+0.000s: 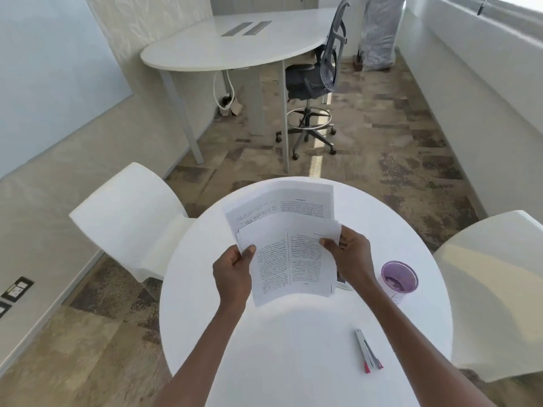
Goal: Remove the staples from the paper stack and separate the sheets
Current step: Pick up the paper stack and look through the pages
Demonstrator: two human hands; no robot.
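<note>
Both hands hold the printed sheets up over the round table. Left hand pinches the left edge, thumb on top, fingers curled under. Right hand pinches the upper right corner, thumb on the page, fingers behind. More pages lie fanned on the table just beyond. Purple cup sits right of the right hand. Staple remover, grey with red tips, lies apart, near the table's right front.
</note>
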